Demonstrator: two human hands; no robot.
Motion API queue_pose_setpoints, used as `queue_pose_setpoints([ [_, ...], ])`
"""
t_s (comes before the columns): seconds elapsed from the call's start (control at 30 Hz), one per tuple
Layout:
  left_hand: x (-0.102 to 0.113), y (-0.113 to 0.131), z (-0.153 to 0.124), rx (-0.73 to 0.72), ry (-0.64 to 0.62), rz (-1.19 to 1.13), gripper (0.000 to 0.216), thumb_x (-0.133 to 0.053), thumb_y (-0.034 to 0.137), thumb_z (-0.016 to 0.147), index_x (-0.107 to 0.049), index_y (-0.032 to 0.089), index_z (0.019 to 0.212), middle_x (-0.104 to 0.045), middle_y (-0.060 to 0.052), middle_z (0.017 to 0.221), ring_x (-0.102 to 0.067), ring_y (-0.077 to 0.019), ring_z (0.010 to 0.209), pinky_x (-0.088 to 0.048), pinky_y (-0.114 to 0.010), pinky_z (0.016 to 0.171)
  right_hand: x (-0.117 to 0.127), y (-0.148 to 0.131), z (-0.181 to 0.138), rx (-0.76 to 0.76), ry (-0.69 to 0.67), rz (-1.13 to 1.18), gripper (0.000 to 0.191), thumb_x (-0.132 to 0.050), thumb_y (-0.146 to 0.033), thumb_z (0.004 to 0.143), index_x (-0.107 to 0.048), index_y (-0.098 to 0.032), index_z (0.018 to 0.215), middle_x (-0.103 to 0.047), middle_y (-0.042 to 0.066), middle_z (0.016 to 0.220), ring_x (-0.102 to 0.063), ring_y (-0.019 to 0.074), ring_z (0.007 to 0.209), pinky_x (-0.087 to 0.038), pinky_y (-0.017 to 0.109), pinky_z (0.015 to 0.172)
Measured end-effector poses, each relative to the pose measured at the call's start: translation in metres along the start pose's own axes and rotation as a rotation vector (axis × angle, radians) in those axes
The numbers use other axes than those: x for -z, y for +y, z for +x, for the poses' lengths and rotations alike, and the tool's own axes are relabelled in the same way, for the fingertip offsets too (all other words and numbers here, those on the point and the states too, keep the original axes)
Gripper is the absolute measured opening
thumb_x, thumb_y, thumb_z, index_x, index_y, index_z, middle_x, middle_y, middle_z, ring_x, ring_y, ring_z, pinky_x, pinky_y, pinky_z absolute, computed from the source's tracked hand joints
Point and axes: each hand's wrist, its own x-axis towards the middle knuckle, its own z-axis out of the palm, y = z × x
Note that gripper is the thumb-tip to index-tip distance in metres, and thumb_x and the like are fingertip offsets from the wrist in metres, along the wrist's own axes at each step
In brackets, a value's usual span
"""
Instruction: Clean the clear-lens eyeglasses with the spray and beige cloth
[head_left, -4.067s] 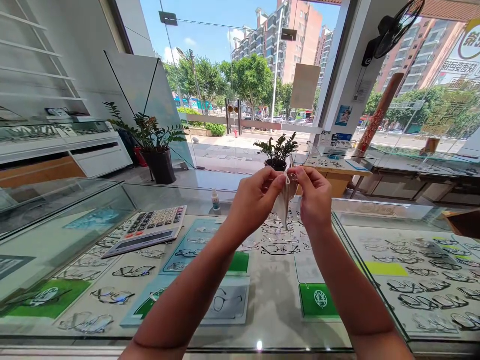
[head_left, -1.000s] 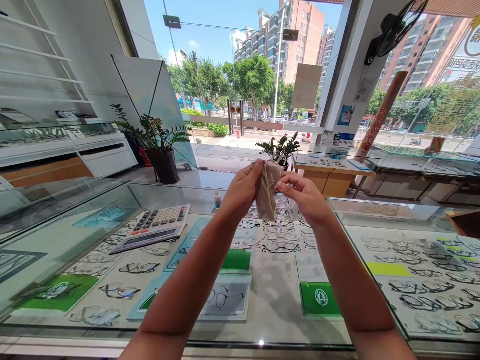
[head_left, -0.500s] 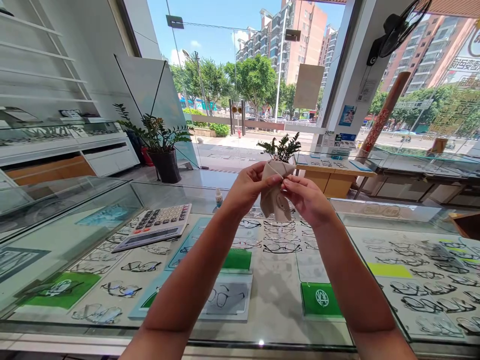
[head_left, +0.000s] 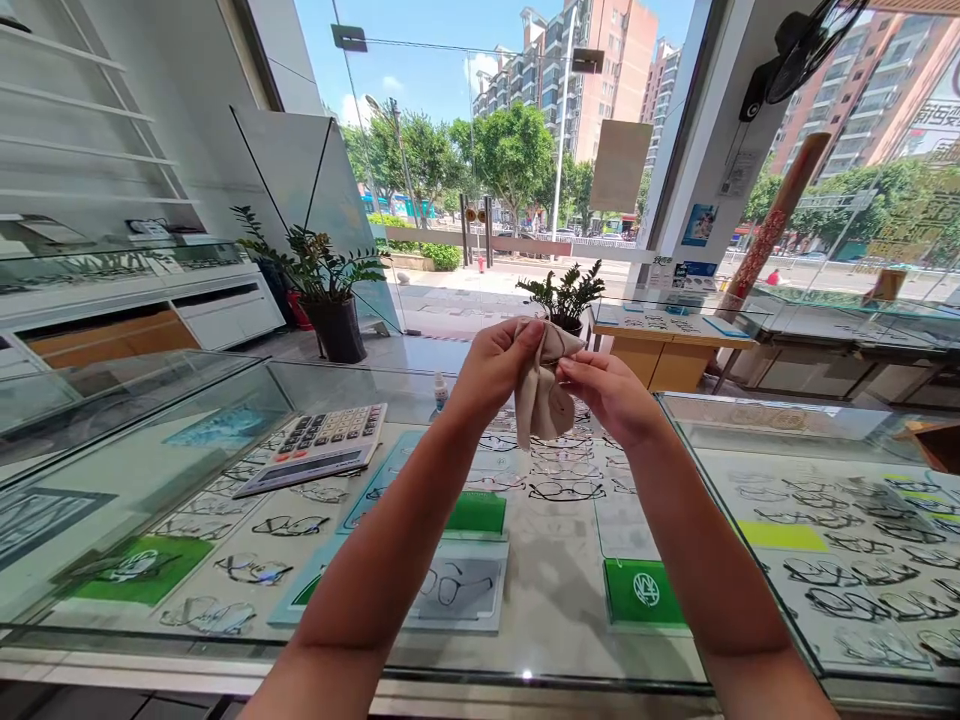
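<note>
My left hand [head_left: 499,365] is closed on a beige cleaning cloth [head_left: 544,400], its thumb pressing the upper part. The cloth hangs in loose folds above the glass counter. A thin curved rim, seemingly of a pair of eyeglasses [head_left: 559,350], shows against the cloth; most of it is covered. At the cloth's right side, my right hand [head_left: 607,390] pinches the eyeglasses between thumb and fingers, though the exact hold is partly hidden. Below both hands, rows of eyeglass frames [head_left: 568,490] lie inside the display case.
A large calculator [head_left: 319,445] rests on the glass counter [head_left: 547,610] at the left, and a small spray bottle [head_left: 440,392] stands near its far edge. Another display case [head_left: 817,620] adjoins on the right. Potted plants [head_left: 335,325] and a glass door lie beyond.
My left thumb has shifted up and left over the cloth, whose folds now hang differently. The right hand stays pinched at nearly the same place. The view has shifted slightly.
</note>
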Motion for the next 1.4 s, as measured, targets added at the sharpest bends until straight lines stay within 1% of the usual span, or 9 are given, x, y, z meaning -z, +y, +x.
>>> queue_pose_setpoints([
  [0.17,0.007,0.002,0.000,0.100,-0.141,-0.074,0.039,-0.094,0.041,0.075,-0.079,0.020,0.104,-0.076,-0.004,0.092,-0.068,-0.0140,0.076,-0.057,-0.027,0.074,0.007,-0.005,-0.001,-0.031,0.005,0.032,0.032,-0.097,-0.048,0.065,-0.080,-0.024,0.076,-0.075,0.002,0.083,-0.064,0.0158,0.080,-0.056,0.034,0.083],
  [0.27,0.000,-0.001,-0.003,0.064,-0.055,-0.049,0.037,-0.097,0.037,0.071,-0.078,0.020,0.098,-0.076,-0.003,0.088,-0.066,-0.0128,0.072,-0.055,-0.026,0.068,0.004,-0.004,-0.003,-0.032,-0.010,0.049,0.033,-0.097,-0.047,0.065,-0.079,-0.022,0.076,-0.074,0.001,0.082,-0.064,0.0142,0.078,-0.056,0.032,0.083],
  [0.43,-0.013,-0.007,-0.004,-0.061,0.207,-0.017,0.047,-0.086,0.055,0.082,-0.064,0.017,0.067,-0.058,0.003,0.059,-0.047,-0.0064,0.051,-0.037,-0.021,0.049,-0.011,0.005,-0.004,-0.041,-0.039,0.031,0.035,-0.098,-0.051,0.065,-0.082,-0.023,0.078,-0.078,0.004,0.087,-0.066,0.0172,0.083,-0.056,0.037,0.088],
  [0.57,-0.009,-0.013,0.004,0.136,0.148,-0.182,0.048,-0.076,0.062,0.091,-0.066,0.017,0.075,-0.062,0.002,0.061,-0.050,-0.0077,0.048,-0.038,-0.022,0.047,-0.014,0.007,-0.001,0.008,0.036,0.021,0.035,-0.098,-0.052,0.062,-0.082,-0.025,0.077,-0.077,0.003,0.087,-0.065,0.0178,0.085,-0.054,0.038,0.091],
  [0.7,-0.002,-0.018,0.012,0.321,-0.012,-0.431,0.042,-0.062,0.056,0.103,-0.076,0.016,0.099,-0.077,-0.007,0.088,-0.071,-0.0152,0.072,-0.059,-0.028,0.072,-0.005,0.003,0.001,0.034,0.102,-0.007,0.033,-0.096,-0.050,0.065,-0.082,-0.025,0.079,-0.075,0.002,0.088,-0.063,0.0171,0.086,-0.052,0.036,0.089],
  [0.8,0.001,-0.016,0.014,0.428,-0.066,-0.551,0.044,-0.050,0.049,0.110,-0.076,0.014,0.114,-0.079,-0.012,0.105,-0.076,-0.0198,0.090,-0.060,-0.035,0.091,0.001,0.001,0.001,0.075,0.142,-0.039,0.030,-0.093,-0.050,0.068,-0.081,-0.024,0.078,-0.074,0.002,0.089,-0.062,0.0164,0.084,-0.051,0.034,0.085],
  [1.1,-0.005,-0.021,0.012,0.690,-0.078,-0.774,0.054,-0.035,0.045,0.114,-0.068,0.007,0.133,-0.081,-0.017,0.107,-0.079,-0.0261,0.104,-0.058,-0.044,0.105,0.009,0.007,0.008,0.150,0.323,-0.025,0.029,-0.092,-0.048,0.068,-0.079,-0.024,0.078,-0.073,0.002,0.081,-0.059,0.0147,0.073,-0.048,0.030,0.065],
  [1.27,-0.002,-0.027,0.010,0.745,-0.179,-0.635,0.051,-0.057,0.058,0.103,-0.073,0.011,0.117,-0.080,-0.016,0.098,-0.078,-0.0245,0.087,-0.063,-0.040,0.088,0.024,-0.002,0.011,0.175,0.440,0.059,0.029,-0.093,-0.046,0.064,-0.077,-0.025,0.077,-0.074,0.003,0.085,-0.063,0.0162,0.079,-0.051,0.028,0.063],
  [1.4,0.004,-0.031,0.008,0.804,-0.245,-0.456,0.022,-0.085,0.032,0.086,-0.073,0.017,0.095,-0.069,0.000,0.069,-0.055,-0.0079,0.049,-0.058,-0.025,0.063,0.039,-0.014,0.008,0.207,0.493,0.033,0.028,-0.090,-0.047,0.069,-0.076,-0.026,0.080,-0.074,0.003,0.089,-0.064,0.0178,0.082,-0.053,0.030,0.064],
])
